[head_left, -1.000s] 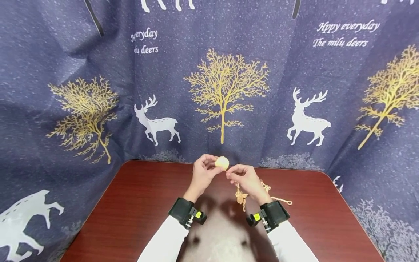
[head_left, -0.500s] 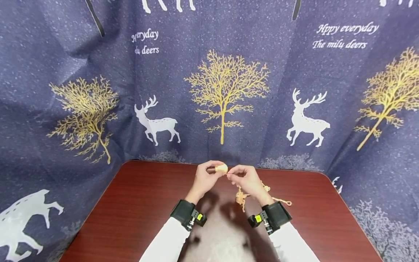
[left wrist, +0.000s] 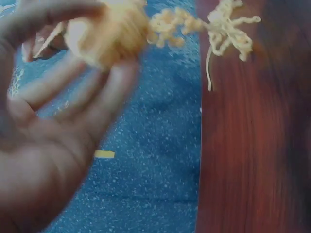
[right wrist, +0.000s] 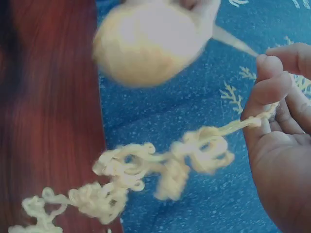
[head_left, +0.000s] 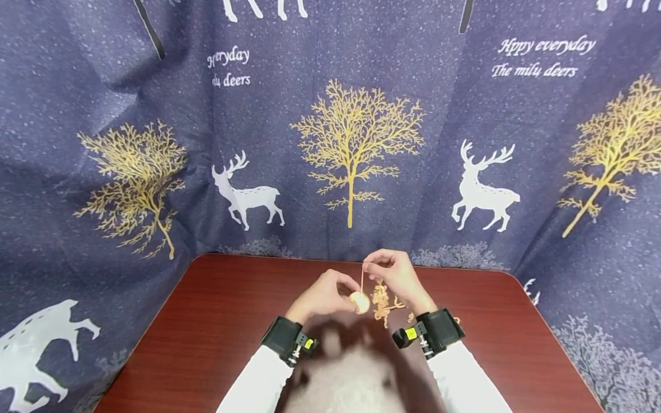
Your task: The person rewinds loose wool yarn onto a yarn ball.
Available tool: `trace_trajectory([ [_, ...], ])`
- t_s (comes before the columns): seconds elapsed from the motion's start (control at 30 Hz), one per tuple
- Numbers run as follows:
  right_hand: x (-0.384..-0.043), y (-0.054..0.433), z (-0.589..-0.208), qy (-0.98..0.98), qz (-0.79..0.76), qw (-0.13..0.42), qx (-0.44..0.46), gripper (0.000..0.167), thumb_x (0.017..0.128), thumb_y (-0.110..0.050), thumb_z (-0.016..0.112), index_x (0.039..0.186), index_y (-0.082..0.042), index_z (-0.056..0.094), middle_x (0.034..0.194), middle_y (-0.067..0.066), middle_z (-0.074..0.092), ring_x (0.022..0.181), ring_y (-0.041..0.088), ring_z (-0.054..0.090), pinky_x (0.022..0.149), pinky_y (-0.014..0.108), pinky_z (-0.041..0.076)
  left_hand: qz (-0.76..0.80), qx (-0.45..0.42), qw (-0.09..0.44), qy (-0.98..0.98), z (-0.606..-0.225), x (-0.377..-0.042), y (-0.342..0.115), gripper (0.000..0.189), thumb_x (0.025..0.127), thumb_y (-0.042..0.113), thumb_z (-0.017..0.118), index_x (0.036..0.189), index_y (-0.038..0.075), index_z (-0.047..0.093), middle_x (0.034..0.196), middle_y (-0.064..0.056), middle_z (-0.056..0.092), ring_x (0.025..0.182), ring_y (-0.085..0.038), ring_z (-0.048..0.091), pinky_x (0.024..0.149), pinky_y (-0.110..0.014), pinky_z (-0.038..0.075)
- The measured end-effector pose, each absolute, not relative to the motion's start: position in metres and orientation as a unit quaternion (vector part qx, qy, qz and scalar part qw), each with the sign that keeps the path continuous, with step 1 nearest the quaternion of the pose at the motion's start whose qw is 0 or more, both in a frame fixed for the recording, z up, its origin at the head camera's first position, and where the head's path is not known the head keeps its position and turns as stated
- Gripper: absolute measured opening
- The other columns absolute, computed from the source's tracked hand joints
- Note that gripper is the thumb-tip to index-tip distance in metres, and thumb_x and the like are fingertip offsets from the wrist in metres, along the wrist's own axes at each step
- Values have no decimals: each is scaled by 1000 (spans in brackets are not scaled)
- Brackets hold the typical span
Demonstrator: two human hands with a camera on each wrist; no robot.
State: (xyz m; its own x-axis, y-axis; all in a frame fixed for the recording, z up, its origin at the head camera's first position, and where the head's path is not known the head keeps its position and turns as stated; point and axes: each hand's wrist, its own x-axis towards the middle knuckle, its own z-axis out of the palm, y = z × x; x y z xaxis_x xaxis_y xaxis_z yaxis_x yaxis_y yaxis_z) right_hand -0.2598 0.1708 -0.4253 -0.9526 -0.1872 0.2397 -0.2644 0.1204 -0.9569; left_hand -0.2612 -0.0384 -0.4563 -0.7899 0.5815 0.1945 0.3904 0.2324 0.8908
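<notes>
A pale yellow ball of yarn point(head_left: 360, 302) is pinched between the fingers and thumb of my left hand point(head_left: 325, 295). From it a strand point(head_left: 362, 279) runs up to my right hand point(head_left: 395, 274), which pinches it between thumb and forefinger. Below the right hand dangles a tangled, curly length of the same yarn point(head_left: 381, 304); in the right wrist view it comes out from between the lower fingers. The ball point(left wrist: 109, 36) looks blurred in the left wrist view, where the left hand's fingers spread beneath it.
Under both hands lies a reddish-brown wooden table point(head_left: 222, 321). Behind its far edge hangs a dark blue cloth point(head_left: 403, 201) printed with deer and trees. A loose yarn end point(head_left: 457, 320) shows beside the right wrist.
The left hand has come down and nearer with the ball, turning it. My right hand has risen slightly, and a longer strand now stretches between the hands.
</notes>
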Motion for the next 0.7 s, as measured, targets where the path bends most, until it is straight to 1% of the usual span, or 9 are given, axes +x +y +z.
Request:
trace_trajectory([
  [0.03,-261,172,-426,-741,655,26,143,19,89,-4,75,101,10,70,82,10,71,64,13,61,56,23,53,557,332,100,755,-455,-260,-39,31,74,-1,84,104,-2,74,94,-8,75,86,-18,71,81,-30,61],
  [0.1,-264,173,-429,-730,670,19,134,19,89,-3,74,102,11,69,81,9,70,65,13,61,56,22,51,606,362,105,701,-451,-257,-39,34,76,-6,82,108,-8,71,101,-16,74,92,-19,72,87,-38,60],
  [0.17,-265,173,-433,-721,680,11,132,20,90,-3,73,103,12,69,82,7,71,68,13,63,58,22,52,652,371,87,655,-446,-256,-38,37,77,-9,81,111,-11,68,106,-21,73,97,-21,72,90,-42,59],
  [0.27,-266,172,-440,-706,696,1,134,18,89,1,72,103,12,69,82,5,72,68,13,63,59,21,53,711,348,25,610,-438,-254,-35,39,77,-11,79,113,-14,66,109,-25,71,97,-20,72,89,-44,59],
  [0.33,-265,171,-444,-706,695,-1,136,16,90,1,71,102,11,69,83,3,73,68,11,64,60,21,54,747,310,-20,587,-434,-254,-32,39,76,-12,78,112,-17,65,108,-26,71,95,-19,72,88,-42,60],
  [0.47,-260,165,-446,-727,672,6,142,16,89,-1,73,100,10,70,84,6,74,65,13,64,58,23,55,787,237,-105,560,-432,-258,-27,35,77,-16,76,110,-20,64,107,-30,70,92,-16,71,88,-36,60],
  [0.5,-258,163,-446,-737,660,9,147,17,89,-2,74,100,10,70,84,7,74,65,14,65,60,25,56,789,221,-120,560,-433,-260,-26,34,77,-16,76,109,-19,64,107,-30,70,92,-16,71,88,-35,60],
  [0.6,-251,159,-443,-766,620,28,171,16,88,-2,75,97,10,71,83,13,73,64,21,66,58,27,57,771,179,-157,590,-437,-262,-23,34,78,-10,80,108,-15,66,105,-28,71,93,-19,70,87,-33,60],
  [0.7,-244,157,-434,-785,590,46,181,9,87,1,75,93,7,72,80,18,72,64,34,65,55,25,54,713,156,-183,659,-443,-263,-23,34,75,-4,85,105,-7,67,100,-21,72,91,-24,71,83,-34,61],
])
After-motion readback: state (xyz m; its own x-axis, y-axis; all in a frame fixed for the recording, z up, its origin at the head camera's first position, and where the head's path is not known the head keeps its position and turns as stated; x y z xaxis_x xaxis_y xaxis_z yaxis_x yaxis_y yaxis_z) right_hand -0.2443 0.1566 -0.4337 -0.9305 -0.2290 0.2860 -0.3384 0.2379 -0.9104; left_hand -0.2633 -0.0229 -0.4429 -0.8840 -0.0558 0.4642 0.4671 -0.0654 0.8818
